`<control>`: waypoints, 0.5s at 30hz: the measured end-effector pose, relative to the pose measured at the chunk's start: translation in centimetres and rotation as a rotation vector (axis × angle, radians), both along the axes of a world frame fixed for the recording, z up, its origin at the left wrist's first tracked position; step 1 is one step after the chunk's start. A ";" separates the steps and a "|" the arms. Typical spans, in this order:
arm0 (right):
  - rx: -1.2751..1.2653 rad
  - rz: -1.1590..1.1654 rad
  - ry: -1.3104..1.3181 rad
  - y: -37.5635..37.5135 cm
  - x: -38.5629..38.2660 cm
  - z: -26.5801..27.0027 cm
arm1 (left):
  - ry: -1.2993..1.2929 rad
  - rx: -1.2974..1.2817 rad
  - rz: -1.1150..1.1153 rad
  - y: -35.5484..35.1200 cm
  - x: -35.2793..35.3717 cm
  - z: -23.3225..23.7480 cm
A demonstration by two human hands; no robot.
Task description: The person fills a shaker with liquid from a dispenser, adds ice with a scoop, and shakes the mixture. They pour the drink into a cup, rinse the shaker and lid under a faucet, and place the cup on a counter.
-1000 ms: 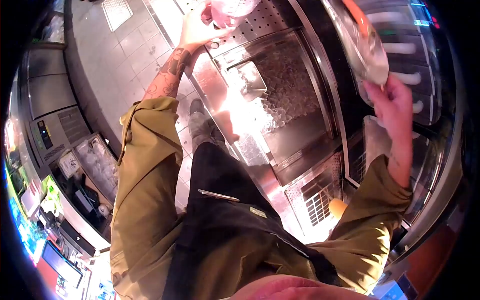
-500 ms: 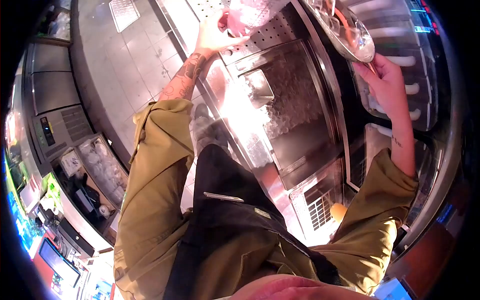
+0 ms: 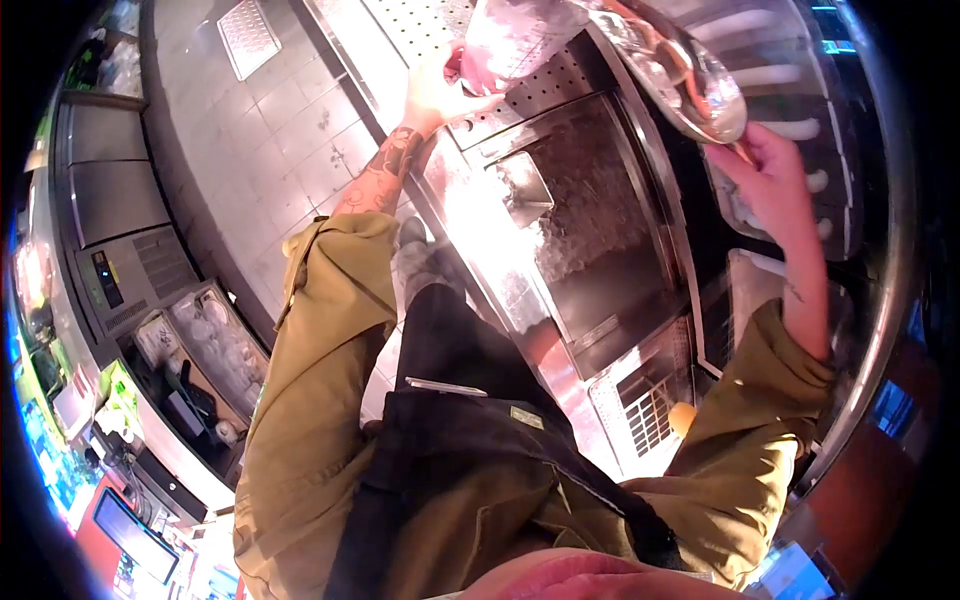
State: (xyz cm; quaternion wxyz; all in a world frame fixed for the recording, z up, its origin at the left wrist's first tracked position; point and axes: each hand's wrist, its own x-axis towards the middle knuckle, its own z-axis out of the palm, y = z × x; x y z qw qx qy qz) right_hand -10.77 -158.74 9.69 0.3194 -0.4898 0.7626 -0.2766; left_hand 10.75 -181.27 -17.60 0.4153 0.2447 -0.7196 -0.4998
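At the top centre my left hand [image 3: 445, 92] is wrapped round the lower part of a clear, pinkish glass [image 3: 515, 40] above the perforated metal surface. My right hand [image 3: 770, 170], at the upper right, grips the end of a shiny metal shaker cup [image 3: 690, 85]. The cup is tilted, with its far end close to the glass rim; clear ice-like pieces and an orange reflection or strip show in it. Between and below my hands lies an open ice bin [image 3: 590, 230], with a metal scoop [image 3: 522, 187] resting on the ice.
A perforated metal ledge [image 3: 415, 25] runs along the top. Below the bin is a slotted rack [image 3: 648, 415] with an orange round item [image 3: 682, 418] beside it. White-handled containers [image 3: 790, 130] stand at the right. At the left are fridge doors [image 3: 118, 200] and a box of clear items [image 3: 215, 335].
The metal cup has moved left and its far end is now nearer the glass. My left hand and the glass have shifted slightly right and down in view.
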 end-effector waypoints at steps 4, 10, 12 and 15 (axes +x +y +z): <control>-0.070 -0.011 0.045 0.8 -0.3 -3.7 | 0.064 0.172 -0.019 -0.8 -1.3 -3.5; 0.018 -0.097 -0.039 2.0 1.5 -1.1 | 0.016 0.163 -0.037 -1.2 -1.1 -1.9; 0.118 -0.039 0.177 2.6 0.6 -0.2 | -0.005 0.197 -0.004 -1.9 -0.4 -1.7; 0.159 -0.160 0.136 2.0 3.2 3.0 | -0.019 0.221 0.115 -5.5 1.7 -0.2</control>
